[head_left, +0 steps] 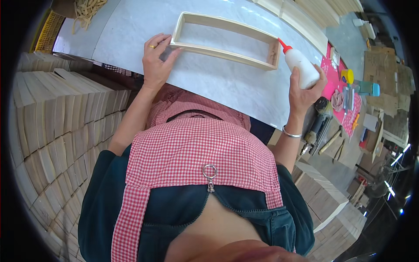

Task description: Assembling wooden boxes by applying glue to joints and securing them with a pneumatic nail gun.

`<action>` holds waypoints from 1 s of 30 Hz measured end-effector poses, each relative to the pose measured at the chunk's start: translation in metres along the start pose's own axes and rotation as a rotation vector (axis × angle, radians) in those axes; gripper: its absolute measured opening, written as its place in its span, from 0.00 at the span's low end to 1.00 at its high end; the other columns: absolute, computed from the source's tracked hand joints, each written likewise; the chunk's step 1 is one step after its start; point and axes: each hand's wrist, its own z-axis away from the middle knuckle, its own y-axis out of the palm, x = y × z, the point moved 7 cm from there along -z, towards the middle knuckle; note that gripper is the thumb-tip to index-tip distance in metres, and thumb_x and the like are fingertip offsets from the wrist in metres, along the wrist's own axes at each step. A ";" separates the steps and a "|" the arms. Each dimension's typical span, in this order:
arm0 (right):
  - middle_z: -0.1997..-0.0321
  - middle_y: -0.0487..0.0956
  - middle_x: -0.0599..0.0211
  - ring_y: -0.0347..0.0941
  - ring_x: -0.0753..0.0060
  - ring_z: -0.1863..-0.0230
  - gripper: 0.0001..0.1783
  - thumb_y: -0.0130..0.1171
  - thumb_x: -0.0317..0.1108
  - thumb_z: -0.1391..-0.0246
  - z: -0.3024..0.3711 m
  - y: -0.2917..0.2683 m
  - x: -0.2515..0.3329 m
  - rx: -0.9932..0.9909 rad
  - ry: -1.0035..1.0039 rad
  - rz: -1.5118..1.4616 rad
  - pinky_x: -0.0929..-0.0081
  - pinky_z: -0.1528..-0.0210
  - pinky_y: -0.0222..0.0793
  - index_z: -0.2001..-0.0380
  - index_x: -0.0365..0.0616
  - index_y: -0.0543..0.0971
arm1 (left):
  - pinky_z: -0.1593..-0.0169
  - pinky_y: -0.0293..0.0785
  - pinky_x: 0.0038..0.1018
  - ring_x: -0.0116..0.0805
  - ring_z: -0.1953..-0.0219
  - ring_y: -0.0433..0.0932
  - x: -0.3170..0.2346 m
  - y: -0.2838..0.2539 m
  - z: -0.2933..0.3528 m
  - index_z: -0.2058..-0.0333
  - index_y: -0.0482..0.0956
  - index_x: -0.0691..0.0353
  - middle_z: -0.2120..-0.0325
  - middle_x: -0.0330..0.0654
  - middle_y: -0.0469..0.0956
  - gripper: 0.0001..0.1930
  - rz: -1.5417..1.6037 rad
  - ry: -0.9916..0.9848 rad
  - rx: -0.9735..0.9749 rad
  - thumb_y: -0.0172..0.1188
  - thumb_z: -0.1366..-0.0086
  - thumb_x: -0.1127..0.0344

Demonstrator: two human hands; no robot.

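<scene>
A long, narrow wooden frame (209,51) of pale boards rests on the marbled grey-white tabletop (214,89). At its left end, my left hand (158,59) grips the near corner, with the thumb on the near side and the fingers by the end board. My right hand (307,87) is wrapped round a white squeeze bottle (302,65) with a red nozzle (284,45), apparently a glue bottle. The bottle is tilted, and its nozzle tip meets the upper edge of the frame's right end board, near the far corner. Whether anything flows from the tip is too small to tell.
Stacked wooden boards (56,105) rise at my left. Long pale wood strips (301,26) lie along the table's far right. Beyond my right hand are a yellow tub (347,76), a pneumatic tool (315,131) and a pink cloth (337,100). Rubber bands (87,11) lie at far left.
</scene>
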 end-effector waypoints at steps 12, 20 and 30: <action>0.50 0.78 0.57 0.76 0.58 0.53 0.32 0.74 0.31 0.52 0.024 -0.030 0.005 0.040 0.032 0.037 0.65 0.50 0.75 0.45 0.43 0.71 | 0.40 0.72 0.32 0.40 0.41 0.72 -0.003 -0.001 -0.001 0.50 0.84 0.65 0.50 0.41 0.79 0.21 0.002 0.007 -0.016 0.73 0.42 0.65; 0.50 0.78 0.56 0.76 0.59 0.53 0.33 0.74 0.30 0.54 0.052 -0.056 0.023 0.074 0.072 0.044 0.65 0.48 0.73 0.45 0.42 0.71 | 0.40 0.72 0.32 0.40 0.42 0.72 0.007 0.000 -0.001 0.50 0.85 0.64 0.50 0.41 0.79 0.21 0.006 0.000 -0.025 0.74 0.42 0.64; 0.46 0.75 0.56 0.75 0.57 0.49 0.34 0.72 0.33 0.50 0.056 0.041 0.100 0.242 0.088 -0.406 0.64 0.49 0.75 0.42 0.44 0.68 | 0.41 0.71 0.31 0.39 0.43 0.72 0.002 0.001 0.002 0.51 0.86 0.61 0.51 0.40 0.79 0.20 -0.012 0.031 -0.057 0.73 0.42 0.62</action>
